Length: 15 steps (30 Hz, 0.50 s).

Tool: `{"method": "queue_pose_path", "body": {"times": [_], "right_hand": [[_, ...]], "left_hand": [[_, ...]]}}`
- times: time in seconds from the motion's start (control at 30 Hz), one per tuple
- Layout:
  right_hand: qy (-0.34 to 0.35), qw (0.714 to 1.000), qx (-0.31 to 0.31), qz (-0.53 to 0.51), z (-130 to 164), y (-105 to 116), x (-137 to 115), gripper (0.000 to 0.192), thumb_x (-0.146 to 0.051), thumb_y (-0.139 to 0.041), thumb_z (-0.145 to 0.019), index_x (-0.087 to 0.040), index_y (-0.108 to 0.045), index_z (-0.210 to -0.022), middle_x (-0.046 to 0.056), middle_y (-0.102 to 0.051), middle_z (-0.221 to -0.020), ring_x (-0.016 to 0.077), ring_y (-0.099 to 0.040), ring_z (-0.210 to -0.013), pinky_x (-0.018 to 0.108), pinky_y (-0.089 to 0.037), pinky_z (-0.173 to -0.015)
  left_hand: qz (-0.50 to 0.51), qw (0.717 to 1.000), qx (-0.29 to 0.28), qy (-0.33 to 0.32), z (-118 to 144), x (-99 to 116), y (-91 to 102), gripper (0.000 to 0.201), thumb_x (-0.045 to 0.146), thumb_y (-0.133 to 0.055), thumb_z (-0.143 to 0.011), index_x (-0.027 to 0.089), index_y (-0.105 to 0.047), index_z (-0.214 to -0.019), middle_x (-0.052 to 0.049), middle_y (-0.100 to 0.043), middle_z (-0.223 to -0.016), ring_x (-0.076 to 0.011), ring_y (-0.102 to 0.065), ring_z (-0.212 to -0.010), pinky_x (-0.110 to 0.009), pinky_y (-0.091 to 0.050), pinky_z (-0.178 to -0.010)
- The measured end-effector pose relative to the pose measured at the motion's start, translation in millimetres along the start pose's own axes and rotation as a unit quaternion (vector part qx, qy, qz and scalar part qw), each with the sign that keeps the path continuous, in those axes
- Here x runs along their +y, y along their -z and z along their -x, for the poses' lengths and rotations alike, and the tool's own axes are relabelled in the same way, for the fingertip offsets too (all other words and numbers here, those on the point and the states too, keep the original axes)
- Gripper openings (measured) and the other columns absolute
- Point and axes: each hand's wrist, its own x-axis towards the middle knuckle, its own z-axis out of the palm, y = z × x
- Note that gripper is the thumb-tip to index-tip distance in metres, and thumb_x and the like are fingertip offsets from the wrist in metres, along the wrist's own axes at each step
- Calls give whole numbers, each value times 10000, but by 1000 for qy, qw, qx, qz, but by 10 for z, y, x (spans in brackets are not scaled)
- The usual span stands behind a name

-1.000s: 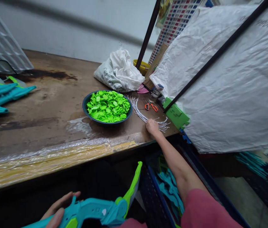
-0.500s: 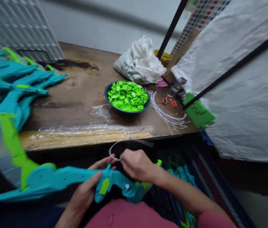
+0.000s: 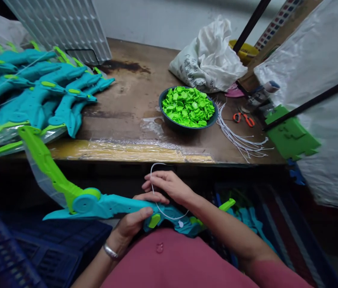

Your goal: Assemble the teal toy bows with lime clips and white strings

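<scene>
A teal and lime-green plastic toy bow (image 3: 116, 204) lies across my lap, its lime arm rising at the left. My left hand (image 3: 137, 218) is closed around its middle, beside a small lime inset (image 3: 155, 220). Above that spot, my right hand (image 3: 169, 184) points left with its fingers stretched out. A thin white cord (image 3: 169, 217) curves in front of those fingers and down over the toy. Part of the cord is hidden behind the right hand. A white tip (image 3: 181, 224) shows on the toy's right part.
On the table (image 3: 121, 120) stands a bowl (image 3: 164, 118) of lime plastic pieces. Beside it lie white cords (image 3: 236, 136) and orange-handled scissors (image 3: 248, 120). A white sack (image 3: 207, 60) sits behind. Teal toys (image 3: 37, 92) pile up at left; blue crates (image 3: 57, 244) stand below.
My right hand has gone from a closed grip near the cord to stretched fingers, and the cord's loop now hangs lower across the toy. The view has shifted left; my left hand still holds the toy.
</scene>
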Motion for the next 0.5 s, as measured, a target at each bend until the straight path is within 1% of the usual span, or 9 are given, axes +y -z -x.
{"method": "queue_pose_path", "body": {"times": [0.07,0.13,0.2,0.3,0.4,0.5], "right_hand": [[16,992,44,-117,-152,-115,-40,415,-553,-753,-805,-160,-710,-934,13,-705,-791,116,-654,-674,262,-551,-689],[49,982,81,-165,-286,-164,-115,442,-565,-802,-746,-168,-712,-918,-18,-662,-755,87,-608,-605,248,-555,-641],[82,972,105,-194,-386,-158,-220,449,-547,-824,-723,-173,-720,-949,-29,-638,-762,77,-581,-589,236,-552,-580],[125,953,138,-241,-460,-110,-384,436,-445,-878,-668,-166,-732,-970,-34,-622,-740,80,-569,-587,225,-542,-511],[141,945,155,-253,-477,-77,-497,403,-361,-882,-648,-169,-729,-967,-50,-604,-675,80,-555,-569,222,-536,-503],[159,939,173,-252,-469,-67,-563,386,-315,-864,-650,-180,-712,-978,-56,-593,-655,83,-543,-567,223,-514,-500]], "left_hand": [[6,1000,8,-6,28,-25,4,272,341,-770,-795,183,-797,-1015,-138,-762,-1074,-341,-701,-1067,-482,-535,-979],[13,1000,17,-22,65,-48,20,263,325,-777,-792,196,-800,-1020,-126,-755,-1077,-327,-698,-1065,-472,-536,-979],[19,999,23,-34,102,-63,41,259,316,-773,-798,206,-803,-1031,-125,-748,-1085,-326,-692,-1069,-481,-533,-986],[21,999,24,-42,147,-75,76,256,303,-755,-814,202,-807,-1043,-132,-743,-1089,-331,-681,-1081,-501,-515,-1015],[19,998,29,-45,177,-89,106,265,289,-742,-817,193,-807,-1055,-137,-745,-1101,-332,-678,-1087,-496,-514,-1018],[22,998,43,-43,191,-105,108,273,301,-762,-792,194,-814,-1037,-139,-755,-1089,-337,-685,-1071,-506,-522,-1011]]}}
